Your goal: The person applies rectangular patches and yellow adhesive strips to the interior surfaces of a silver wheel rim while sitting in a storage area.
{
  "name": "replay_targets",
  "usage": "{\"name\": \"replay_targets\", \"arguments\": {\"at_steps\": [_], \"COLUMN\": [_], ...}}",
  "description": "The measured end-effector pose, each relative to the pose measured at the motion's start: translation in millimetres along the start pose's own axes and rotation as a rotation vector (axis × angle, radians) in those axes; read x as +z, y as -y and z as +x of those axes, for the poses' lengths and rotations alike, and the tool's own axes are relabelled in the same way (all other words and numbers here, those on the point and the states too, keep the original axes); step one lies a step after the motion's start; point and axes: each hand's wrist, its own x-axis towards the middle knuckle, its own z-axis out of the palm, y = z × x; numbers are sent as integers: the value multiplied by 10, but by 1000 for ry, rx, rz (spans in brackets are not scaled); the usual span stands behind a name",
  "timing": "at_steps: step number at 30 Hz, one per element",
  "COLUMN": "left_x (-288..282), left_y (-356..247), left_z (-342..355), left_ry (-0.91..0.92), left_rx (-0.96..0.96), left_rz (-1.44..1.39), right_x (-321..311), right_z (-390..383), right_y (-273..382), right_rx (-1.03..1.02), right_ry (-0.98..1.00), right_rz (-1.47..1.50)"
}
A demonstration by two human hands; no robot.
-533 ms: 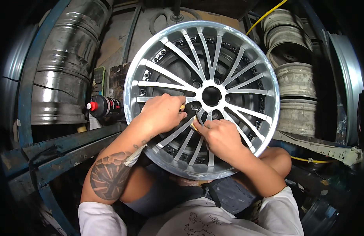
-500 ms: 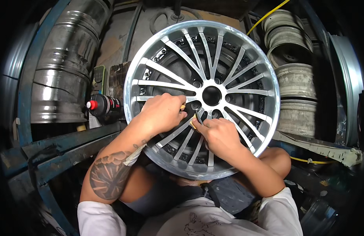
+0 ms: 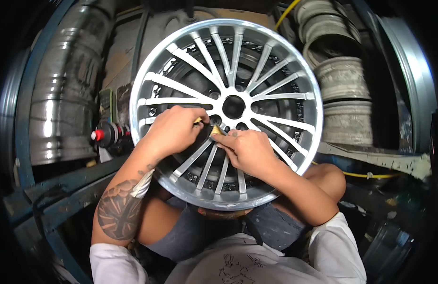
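A silver multi-spoke alloy wheel (image 3: 257,71) rests face-up against my lap, its lower rim near my knees. My left hand (image 3: 174,130) lies on the spokes left of the hub, fingers curled around a small yellowish strip, likely sandpaper (image 3: 198,121). My right hand (image 3: 247,150) sits on the lower spokes just right of it, pinching a small folded yellowish piece (image 3: 217,131) against a spoke below the dark hub hole (image 3: 233,107). The two hands almost touch.
A shiny metal barrel (image 3: 62,109) stands at the left, and a red-capped black can (image 3: 107,135) lies beside the wheel. Stacked bare rims (image 3: 339,90) sit at the right. Blue metal bars (image 3: 62,189) cross the lower left. A yellow hose (image 3: 361,174) runs behind my right knee.
Both hands stay on the same spokes near the hub; my right hand's fingers have shifted slightly along the spoke. The wheel has not moved.
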Motion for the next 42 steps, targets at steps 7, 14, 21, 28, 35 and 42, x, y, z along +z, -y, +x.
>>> {"name": "replay_targets", "arguments": {"at_steps": [7, 14, 21, 28, 35, 42], "left_x": [-162, -129, -49, -174, -155, -76], "left_y": [-183, -221, -257, -71, 45, 193], "left_z": [26, 93, 124, 145, 84, 96], "left_ry": [137, 287, 184, -190, -124, -147], "left_rx": [-62, -27, 196, 129, 33, 138], "left_rz": [-733, -755, -780, -312, -352, -254], "right_x": [-260, -357, -335, -308, -106, -124], "right_z": [-43, -37, -112, -96, -18, -41], "right_y": [-233, -144, -167, -7, 43, 129], "right_rx": [68, 380, 339, 130, -27, -129], "right_ry": [-223, -97, 67, -7, 2, 130], "right_rz": [426, 856, 1160, 204, 25, -216]}}
